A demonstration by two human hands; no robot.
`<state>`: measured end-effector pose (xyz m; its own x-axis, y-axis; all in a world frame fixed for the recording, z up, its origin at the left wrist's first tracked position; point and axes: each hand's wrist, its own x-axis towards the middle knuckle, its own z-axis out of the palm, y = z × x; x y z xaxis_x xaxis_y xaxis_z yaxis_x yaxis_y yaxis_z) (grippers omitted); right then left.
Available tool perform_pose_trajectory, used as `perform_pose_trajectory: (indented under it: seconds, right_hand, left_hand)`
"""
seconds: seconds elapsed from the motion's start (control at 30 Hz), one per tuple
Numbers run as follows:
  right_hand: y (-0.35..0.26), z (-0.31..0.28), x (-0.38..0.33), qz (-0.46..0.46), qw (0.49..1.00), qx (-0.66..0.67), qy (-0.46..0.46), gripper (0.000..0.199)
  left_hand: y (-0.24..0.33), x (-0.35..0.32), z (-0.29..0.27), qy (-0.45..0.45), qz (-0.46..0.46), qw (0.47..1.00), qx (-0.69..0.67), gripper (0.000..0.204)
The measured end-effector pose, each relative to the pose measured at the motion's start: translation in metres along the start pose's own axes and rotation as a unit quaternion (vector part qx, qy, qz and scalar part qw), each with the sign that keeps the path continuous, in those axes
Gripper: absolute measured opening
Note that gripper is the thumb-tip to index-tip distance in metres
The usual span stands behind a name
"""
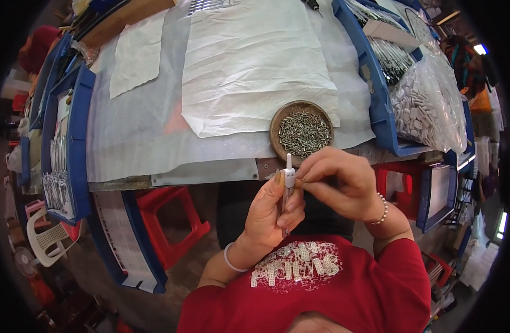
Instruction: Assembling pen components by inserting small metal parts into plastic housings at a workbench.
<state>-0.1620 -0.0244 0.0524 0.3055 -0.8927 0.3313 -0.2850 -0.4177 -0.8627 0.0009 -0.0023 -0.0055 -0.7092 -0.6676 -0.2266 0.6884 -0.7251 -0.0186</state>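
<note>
My left hand [271, 210] is closed around a slim piece with a white plastic head [289, 176], held upright in front of my chest. A thin white tip points up from it, and its narrow shaft runs down through my fingers. My right hand [343, 180] meets the side of the white head, thumb and forefinger pinched together. Whatever sits in that pinch is too small to make out. Just beyond my hands, at the table's near edge, stands a round wooden bowl [275, 131] full of small metal screw-like pieces [305, 134].
White paper sheets [249, 66] cover the table. At the right, a blue crate [377, 105] holds thin rods and a clear bag of white plastic parts [421, 111]. Blue trays [80, 111] with thin pieces stand left. Red stools [171, 222] are below the table edge.
</note>
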Motion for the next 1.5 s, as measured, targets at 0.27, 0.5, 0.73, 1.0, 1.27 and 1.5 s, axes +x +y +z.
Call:
perform_pose_trajectory:
  seconds: [0.27,0.5,0.73,1.0,1.27,1.5]
  right_hand:
    - [-0.001,0.011,-0.007,-0.012,0.998,-0.052,0.035,0.017]
    - [-0.002,0.009,-0.009,-0.010,0.998,-0.046,0.032,0.017]
    - [0.002,0.014,-0.015,0.055,0.997,0.018,0.049,0.014]
    - [-0.002,0.013,-0.018,0.201,0.918,0.342,-0.009,0.019]
    - [0.013,0.026,-0.033,0.154,0.960,0.226,0.065,0.016]
    - [0.001,0.035,-0.037,0.247,0.932,0.246,0.101,0.006]
  left_hand:
    - [-0.002,-0.002,0.009,0.024,0.025,0.994,0.100,0.030]
    - [-0.005,-0.002,0.007,0.016,0.063,0.982,0.178,0.030]
    - [-0.006,0.001,0.002,0.007,0.065,0.979,0.194,0.030]
    - [-0.012,-0.005,0.006,-0.007,0.061,0.976,0.208,0.024]
    - [-0.019,-0.001,-0.002,0.003,0.008,0.987,0.162,0.037]
    - [-0.025,-0.007,0.000,0.007,-0.026,0.995,0.096,0.035]
